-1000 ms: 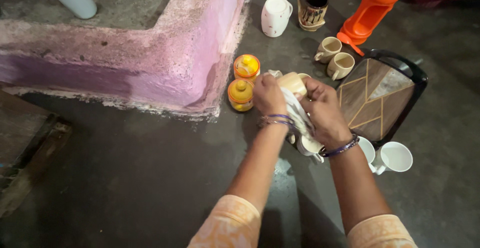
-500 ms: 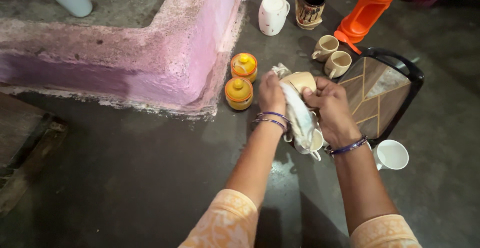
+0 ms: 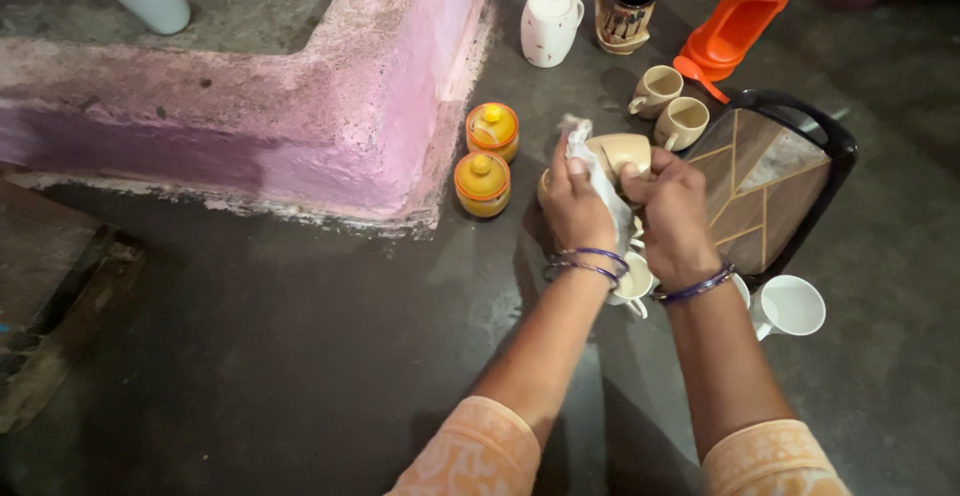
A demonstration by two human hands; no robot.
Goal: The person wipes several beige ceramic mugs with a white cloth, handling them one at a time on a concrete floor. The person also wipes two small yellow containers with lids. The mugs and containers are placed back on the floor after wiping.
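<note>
Beige cup (image 3: 622,152) half-wrapped in crumpled white cloth (image 3: 598,174).

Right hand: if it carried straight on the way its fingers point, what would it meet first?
Probably the two beige cups standing beyond the cup that the right hand holds; depth is unclear.

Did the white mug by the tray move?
No. The plain white ceramic mug sits at the same near corner of the dark patterned tray; the right hand only hid one beside it.
</note>
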